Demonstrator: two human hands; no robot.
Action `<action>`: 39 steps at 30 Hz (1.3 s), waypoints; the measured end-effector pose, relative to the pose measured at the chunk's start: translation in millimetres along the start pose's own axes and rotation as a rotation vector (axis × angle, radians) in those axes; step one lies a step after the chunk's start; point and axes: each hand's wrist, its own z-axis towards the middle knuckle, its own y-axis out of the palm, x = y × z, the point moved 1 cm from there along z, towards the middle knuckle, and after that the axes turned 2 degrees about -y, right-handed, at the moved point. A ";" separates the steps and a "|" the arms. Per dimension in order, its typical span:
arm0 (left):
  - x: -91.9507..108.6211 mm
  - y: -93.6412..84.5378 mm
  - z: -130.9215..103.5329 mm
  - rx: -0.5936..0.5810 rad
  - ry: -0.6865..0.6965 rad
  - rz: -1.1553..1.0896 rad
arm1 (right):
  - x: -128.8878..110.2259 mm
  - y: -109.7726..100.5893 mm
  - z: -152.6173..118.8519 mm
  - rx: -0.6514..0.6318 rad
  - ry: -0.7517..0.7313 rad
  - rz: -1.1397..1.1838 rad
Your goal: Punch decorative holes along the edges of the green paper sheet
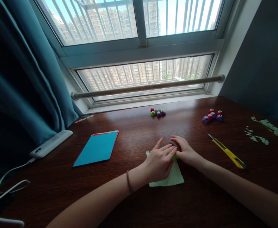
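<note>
My left hand point(159, 161) lies over a pale green sheet of paper point(168, 178), its fingers stretched out and the thumb apart. Close beside it, my right hand point(185, 151) curves inward, fingertips and thumb bent round something at the paper's far edge. Between the hands a bit of bright green point(176, 157) shows under the fingertips, and a dark patch appears within the right hand's curve. Most of what is there is hidden, so its kind cannot be made out. A yellow utility knife point(227, 153) lies to the right of my right hand, its blade end pointing away.
Small red, green and purple pieces with white tops form one cluster point(158, 112) at the back and another cluster point(213, 116) at right. Blue paper sheets point(97, 148) lie left. Green scraps point(257, 138) lie far right. A white device point(52, 144) with a cable sits near the curtain.
</note>
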 end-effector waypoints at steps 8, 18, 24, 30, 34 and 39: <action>-10.2 14.3 -4.1 0.016 -0.080 -0.160 | -2.0 -0.6 -6.9 0.062 0.001 0.101; -23.7 18.8 -1.0 0.120 -0.274 -0.548 | -10.4 -9.4 -8.4 0.111 0.117 0.374; -27.7 15.6 -0.1 0.128 -0.286 -0.526 | -15.0 -19.4 -6.6 0.177 0.249 0.598; -11.6 17.5 -2.0 -0.001 -0.046 -0.030 | -13.6 -18.9 -7.7 0.176 0.231 0.599; -4.5 13.7 -5.0 0.043 0.052 -0.047 | -12.6 -18.5 -7.1 0.195 0.225 0.622; -15.0 9.5 -7.1 0.269 -0.145 -0.614 | -9.9 -20.8 -4.4 0.286 0.276 0.684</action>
